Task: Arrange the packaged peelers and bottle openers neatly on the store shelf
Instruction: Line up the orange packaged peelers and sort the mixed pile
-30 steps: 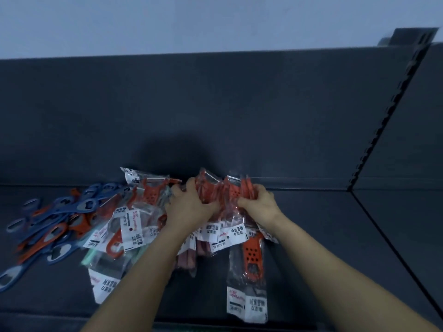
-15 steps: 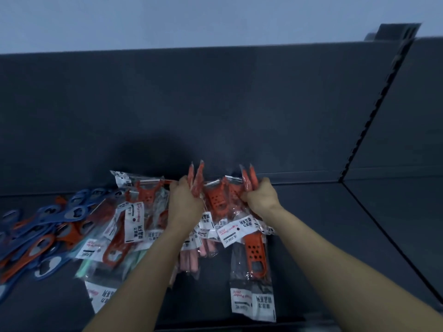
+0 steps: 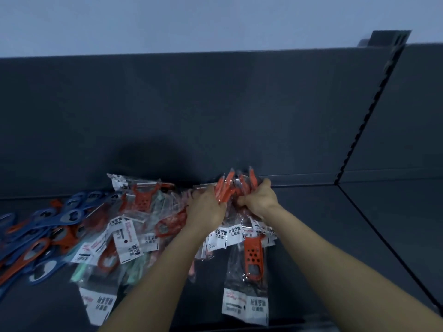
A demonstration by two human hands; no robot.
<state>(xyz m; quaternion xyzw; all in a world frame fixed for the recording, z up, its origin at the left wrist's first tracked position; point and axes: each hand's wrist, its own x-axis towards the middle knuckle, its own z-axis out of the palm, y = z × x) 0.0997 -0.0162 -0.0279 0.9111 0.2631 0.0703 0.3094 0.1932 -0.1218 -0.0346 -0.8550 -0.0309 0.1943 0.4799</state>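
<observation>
Since the frame half a second ago your hands have closed toward each other. The orange heads that stood in two groups now rise as one cluster between them.

- **Held item:** The bundle of packaged peelers (image 3: 231, 188) sits at the far edge of the shelf (image 3: 335, 236), close to the back panel (image 3: 215, 116).
- **Right hand:** Your right hand (image 3: 260, 200) is clenched round the bundle's right flank, with the fingers (image 3: 265, 185) wrapped over the heads.
- **Left hand:** Your left hand (image 3: 207, 207) grasps the left flank, its fingers bent over the packs. Blur hides how far they wrap.
- **Key relation:** The bundle's long axis runs near to far. The heads point far and slightly up, and the white label ends trail toward you under both wrists. It lies directly between your palms, touching both.
- **Reference pack:** The single pack (image 3: 251, 271) lies flat just near of the bundle on the same near-far axis, so it probably serves as the line to match.
- **Bare shelf:** Open shelf lies to the right, on your right hand's side.
- **Still unsorted:** The loose peeler packs (image 3: 129, 236) and, farther left, the bottle openers (image 3: 48, 226) lie crossed over one another. Your left hand is the nearer one to them.
</observation>
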